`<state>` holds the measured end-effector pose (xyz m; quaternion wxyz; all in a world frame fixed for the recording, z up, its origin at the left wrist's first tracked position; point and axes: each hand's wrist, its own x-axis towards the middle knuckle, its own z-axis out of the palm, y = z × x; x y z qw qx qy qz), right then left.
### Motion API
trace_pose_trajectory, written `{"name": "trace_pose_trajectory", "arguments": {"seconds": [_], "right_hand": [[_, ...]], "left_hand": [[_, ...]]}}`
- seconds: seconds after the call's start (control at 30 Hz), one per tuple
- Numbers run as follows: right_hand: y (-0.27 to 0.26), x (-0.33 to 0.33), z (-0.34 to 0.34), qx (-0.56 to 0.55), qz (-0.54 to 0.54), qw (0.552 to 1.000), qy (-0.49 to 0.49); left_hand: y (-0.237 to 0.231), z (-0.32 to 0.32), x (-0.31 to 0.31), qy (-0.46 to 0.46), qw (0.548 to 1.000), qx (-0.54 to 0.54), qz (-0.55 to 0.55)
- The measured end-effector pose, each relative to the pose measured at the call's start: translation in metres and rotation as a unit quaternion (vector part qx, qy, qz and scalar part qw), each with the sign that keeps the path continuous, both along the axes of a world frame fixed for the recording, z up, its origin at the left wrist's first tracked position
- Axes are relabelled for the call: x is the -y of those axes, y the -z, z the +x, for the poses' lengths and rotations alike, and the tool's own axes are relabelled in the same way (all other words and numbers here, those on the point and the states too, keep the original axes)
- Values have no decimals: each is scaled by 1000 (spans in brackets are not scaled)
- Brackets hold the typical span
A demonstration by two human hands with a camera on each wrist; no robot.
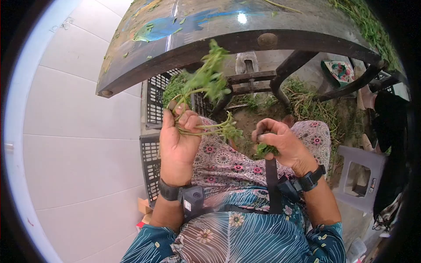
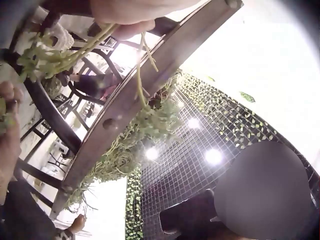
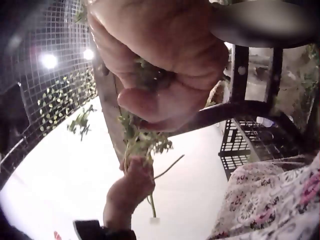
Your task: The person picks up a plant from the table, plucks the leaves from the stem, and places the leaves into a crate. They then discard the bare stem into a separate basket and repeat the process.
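Upright in the head view, the left hand (image 1: 179,136) grips thin green stems, its fingers curled round them. One leafy sprig (image 1: 208,76) rises blurred above that hand, and another (image 1: 230,130) points right toward the other hand. The right hand (image 1: 285,142) curls round a small clump of green leaves (image 1: 265,150), a short gap from the sprig. In the right wrist view the right hand (image 3: 160,60) holds dark leaves in its palm, with the left hand (image 3: 130,190) on the stems beyond.
A wooden table (image 1: 267,40) with scattered leaves stands in front. Black crates (image 1: 151,164) stand at the left, one holding greens (image 1: 175,90). Loose plants (image 1: 307,98) lie on the floor below. A grey stool (image 1: 362,177) is at the right, a white wall (image 1: 83,144) at the left.
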<state>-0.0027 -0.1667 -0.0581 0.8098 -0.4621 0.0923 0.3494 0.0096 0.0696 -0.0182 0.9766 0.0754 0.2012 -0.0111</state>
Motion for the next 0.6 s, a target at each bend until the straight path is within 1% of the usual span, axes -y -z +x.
{"name": "trace_pose_trajectory", "arguments": {"seconds": [0.03, 0.13, 0.17, 0.2, 0.23, 0.33, 0.43, 0.53, 0.6], "right_hand": [[0, -4, -2, 20, 29, 999, -16], [-15, -18, -1, 36, -13, 998, 48], [-21, -20, -2, 116, -81, 989, 33], [-27, -22, -4, 193, -148, 970, 18], [-30, -24, -6, 268, -214, 939, 1], [-32, -34, -14, 404, -262, 875, 42], [-30, -46, -13, 438, -302, 844, 74], [-21, -46, -10, 503, -351, 790, 11], [-22, -45, -14, 487, -375, 788, -34]], "left_hand": [[-1, 0, 0, -2, 1000, 0, 0], [-3, -1, 4, -3, 1000, 4, 11], [-4, -1, 5, -2, 1000, 5, 16], [-3, -1, 7, -3, 1000, 5, 22], [-3, -1, 8, -4, 1000, 4, 28], [-4, -2, 13, -10, 999, -5, 35], [-1, -3, 18, -1, 1000, -6, 30], [1, -5, 21, 12, 1000, 7, 17], [1, -6, 21, 14, 1000, 13, 13]]}}
